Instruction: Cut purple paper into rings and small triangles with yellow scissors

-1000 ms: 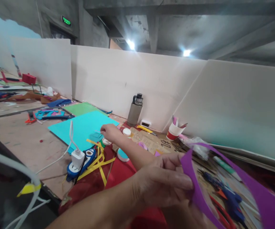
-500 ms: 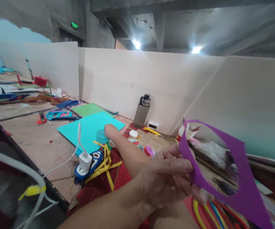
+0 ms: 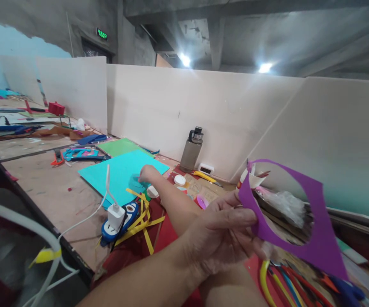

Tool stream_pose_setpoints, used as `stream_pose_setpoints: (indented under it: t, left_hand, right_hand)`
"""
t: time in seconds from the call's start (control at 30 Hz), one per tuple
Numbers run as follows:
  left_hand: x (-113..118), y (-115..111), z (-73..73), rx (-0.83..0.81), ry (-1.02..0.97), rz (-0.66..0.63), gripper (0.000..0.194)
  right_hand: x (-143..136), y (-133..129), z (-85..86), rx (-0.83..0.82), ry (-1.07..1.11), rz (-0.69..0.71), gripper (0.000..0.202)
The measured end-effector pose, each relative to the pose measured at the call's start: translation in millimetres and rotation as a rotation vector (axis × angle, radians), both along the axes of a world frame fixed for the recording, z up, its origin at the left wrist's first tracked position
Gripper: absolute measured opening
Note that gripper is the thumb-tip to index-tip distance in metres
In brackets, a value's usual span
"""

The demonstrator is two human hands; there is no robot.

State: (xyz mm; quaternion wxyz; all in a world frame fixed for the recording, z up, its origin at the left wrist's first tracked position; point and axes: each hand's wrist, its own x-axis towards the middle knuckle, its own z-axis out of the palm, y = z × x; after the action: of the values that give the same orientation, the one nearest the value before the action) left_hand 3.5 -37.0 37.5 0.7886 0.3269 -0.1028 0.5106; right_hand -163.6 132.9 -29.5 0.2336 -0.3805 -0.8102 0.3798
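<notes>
Vs. a sec ago, the L hand (image 3: 225, 238) has turned the purple sheet (image 3: 323, 238) up, showing its round cutout wider (it was a bent, narrow band), so it now partly covers the paper cup (image 3: 255, 181). Yellow handles (image 3: 263, 281) have come into view below. R hand (image 3: 149, 174) has edged L, its forearm now hiding the turquoise-topped tub.

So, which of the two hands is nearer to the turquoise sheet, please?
The right hand. It is at the right edge of the turquoise sheet, contact unclear; the left hand is farther off, closer to the camera, holding the purple sheet.
</notes>
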Motion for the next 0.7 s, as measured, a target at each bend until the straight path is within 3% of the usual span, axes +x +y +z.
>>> stream_pose_setpoints:
  t: [0.13,0.33,0.5,0.7]
  left_hand:
    - [-1.6,0.9,-0.6,0.000,0.011,0.004,0.026]
    - [-4.0,0.8,-0.2,0.020,0.022,0.021,0.021]
    - [-5.3,-0.4,0.3,0.010,0.004,0.029,0.016]
    - [-9.2,-0.6,2.3,-0.019,0.005,0.016,0.015]
  right_hand:
    - [3.9,-6.3,7.0,0.059,-0.277,0.074,0.037]
    - [7.8,-10.9,14.7,0.133,-0.401,0.125,0.034]
    - [8.8,-12.0,14.3,0.222,-0.334,0.068,0.022]
    - [22.7,-17.5,16.4,0.261,-0.106,-0.068,0.019]
